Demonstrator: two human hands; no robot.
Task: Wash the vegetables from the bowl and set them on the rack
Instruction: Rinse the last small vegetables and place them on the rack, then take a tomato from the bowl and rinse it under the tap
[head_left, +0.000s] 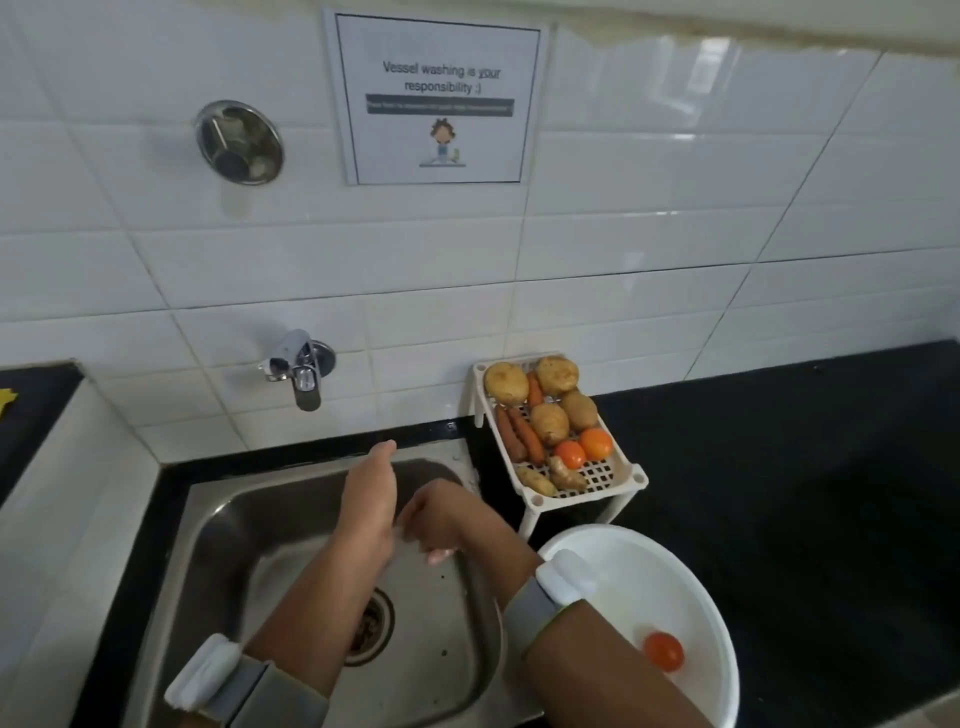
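Both hands over sink (218, 525), left hand (370, 493) open with straight fingers, right hand (434, 519) curled, grip unclear; last tomato (663, 650) still in bowl (711, 597), may get forgotten; crowded rack (613, 475) could spill.

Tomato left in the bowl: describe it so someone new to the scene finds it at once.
Start at the steel sink; just right of it, on the black counter, sits a round white bowl. The tomato lies alone on its bottom. Unlike the two tomatoes on the rack, it has no other vegetables around it.
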